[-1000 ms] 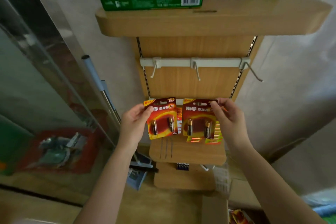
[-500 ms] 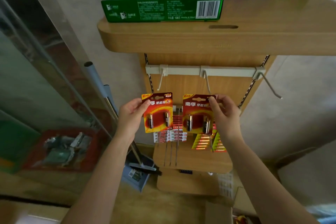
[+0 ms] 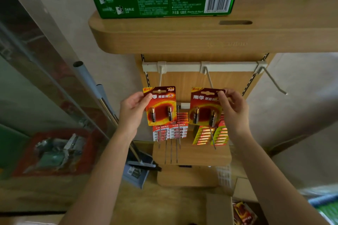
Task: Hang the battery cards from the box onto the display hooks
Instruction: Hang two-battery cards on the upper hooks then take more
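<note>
The left battery card (image 3: pixel 161 106) covers the tip of the left hook (image 3: pixel 160 78), so whether the hook is through its hole cannot be told. The right hand (image 3: pixel 235 109) hides the upper corner of the right battery card (image 3: pixel 201 115). The cardboard box (image 3: pixel 219 208) is cut by the bottom edge, and the blurred red tray (image 3: pixel 53 151) holds perhaps metal parts.

A: Where is the left red cardboard two-battery card (image 3: pixel 161 106) sitting?
B: It is standing upright, its top slot meeting the tip of the left grey wire display hook (image 3: pixel 160 78).
A: And the right red battery card (image 3: pixel 205 107)?
B: It is tilting slightly, just under the middle wire hook (image 3: pixel 208 78).
</note>
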`<action>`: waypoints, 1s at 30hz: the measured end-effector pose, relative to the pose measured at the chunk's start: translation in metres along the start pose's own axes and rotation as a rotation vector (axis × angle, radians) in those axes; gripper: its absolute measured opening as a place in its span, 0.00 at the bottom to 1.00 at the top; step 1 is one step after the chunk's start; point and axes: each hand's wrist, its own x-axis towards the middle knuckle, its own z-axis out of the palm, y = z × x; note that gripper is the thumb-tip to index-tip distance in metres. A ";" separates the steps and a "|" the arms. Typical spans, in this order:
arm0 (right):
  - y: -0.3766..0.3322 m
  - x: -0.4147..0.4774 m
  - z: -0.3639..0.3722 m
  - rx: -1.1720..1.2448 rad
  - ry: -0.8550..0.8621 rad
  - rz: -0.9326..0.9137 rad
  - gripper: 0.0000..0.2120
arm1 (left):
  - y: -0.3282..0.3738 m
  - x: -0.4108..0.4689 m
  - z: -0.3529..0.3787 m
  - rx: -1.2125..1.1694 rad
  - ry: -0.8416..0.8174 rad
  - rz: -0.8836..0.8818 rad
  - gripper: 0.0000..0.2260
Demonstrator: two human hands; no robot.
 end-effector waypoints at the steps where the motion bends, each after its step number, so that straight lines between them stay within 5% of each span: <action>1: -0.001 0.001 -0.001 -0.007 0.009 0.007 0.02 | 0.000 0.001 0.000 0.003 0.000 -0.003 0.02; 30: 0.009 0.058 0.000 -0.063 0.071 0.069 0.07 | -0.002 0.061 0.020 0.003 -0.060 0.021 0.05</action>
